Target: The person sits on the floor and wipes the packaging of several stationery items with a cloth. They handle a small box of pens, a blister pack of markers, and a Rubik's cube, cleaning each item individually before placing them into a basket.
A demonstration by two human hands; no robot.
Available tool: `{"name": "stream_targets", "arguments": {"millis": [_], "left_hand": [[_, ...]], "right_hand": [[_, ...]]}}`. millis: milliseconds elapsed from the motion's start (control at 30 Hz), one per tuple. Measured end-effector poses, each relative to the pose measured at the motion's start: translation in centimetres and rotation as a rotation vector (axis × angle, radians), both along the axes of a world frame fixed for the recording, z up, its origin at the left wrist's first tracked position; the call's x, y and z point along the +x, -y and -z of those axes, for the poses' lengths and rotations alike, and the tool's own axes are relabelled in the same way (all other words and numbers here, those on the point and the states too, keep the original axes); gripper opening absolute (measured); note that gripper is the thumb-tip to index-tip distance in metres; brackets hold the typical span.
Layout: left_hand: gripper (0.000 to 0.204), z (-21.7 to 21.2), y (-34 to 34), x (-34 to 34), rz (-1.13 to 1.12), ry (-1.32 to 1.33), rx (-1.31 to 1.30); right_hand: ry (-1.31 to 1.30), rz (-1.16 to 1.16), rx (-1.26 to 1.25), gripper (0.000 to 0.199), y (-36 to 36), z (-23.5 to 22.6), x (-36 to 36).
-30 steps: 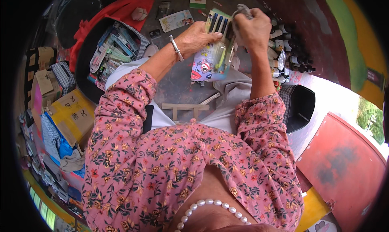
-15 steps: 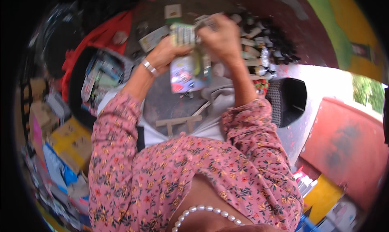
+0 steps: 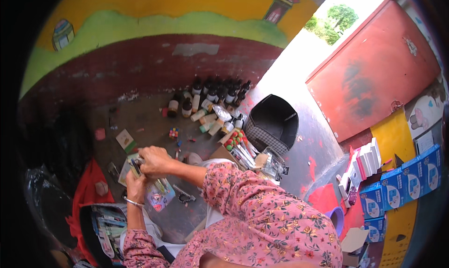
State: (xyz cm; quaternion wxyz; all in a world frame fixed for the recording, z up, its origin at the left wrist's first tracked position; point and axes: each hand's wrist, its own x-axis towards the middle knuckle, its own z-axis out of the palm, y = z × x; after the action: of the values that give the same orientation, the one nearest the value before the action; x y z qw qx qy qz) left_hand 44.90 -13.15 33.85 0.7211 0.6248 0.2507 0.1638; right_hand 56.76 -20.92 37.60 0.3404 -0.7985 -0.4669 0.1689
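Observation:
My left hand [image 3: 136, 186], with a silver bracelet at its wrist, is closed around a small bundle of thin pen-like sticks [image 3: 135, 164]. Over the top of it my right hand [image 3: 155, 161] is closed, fingers pressed against the same bundle; what its fingertips pinch is hidden. Just below the hands, a colourful printed booklet [image 3: 158, 201] lies partly covered. To its right is what looks like scissors [image 3: 185, 197] with dark handles. A white and green card [image 3: 126, 141] lies on the floor beyond my hands.
A checked fabric bin [image 3: 106, 228] full of packets and pens stands at lower left; a matching dark bin [image 3: 272, 123] is right. Brown bottles [image 3: 213, 96] and tubes crowd the wall. A puzzle cube [image 3: 173, 133] lies nearer. Blue boxes [image 3: 411, 179] line the right side.
The view has swung right, bringing the door, blue boxes and more wall into sight. My hands, apart and blurred by motion before, are now close together on the bundle.

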Motion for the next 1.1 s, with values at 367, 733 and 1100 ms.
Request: {"name": "stream_targets", "arguments": {"millis": [367, 733, 1100], "left_hand": [[0.026, -0.2, -0.9, -0.6, 0.264, 0.065, -0.139], [0.033, -0.1, -2.5, -1.1, 0.001, 0.154, -0.527], [0.036, -0.8, -4.4, -0.6, -0.103, 0.290, -0.541]], "right_hand": [[-0.150, 0.541, 0.179, 0.030, 1.2, -1.8, 3.7], [-0.354, 0.229, 0.189, 0.023, -0.6, 2.8, 3.5], [-1.190, 0.250, 0.257, 0.014, -2.4, 2.1, 4.1]]}}
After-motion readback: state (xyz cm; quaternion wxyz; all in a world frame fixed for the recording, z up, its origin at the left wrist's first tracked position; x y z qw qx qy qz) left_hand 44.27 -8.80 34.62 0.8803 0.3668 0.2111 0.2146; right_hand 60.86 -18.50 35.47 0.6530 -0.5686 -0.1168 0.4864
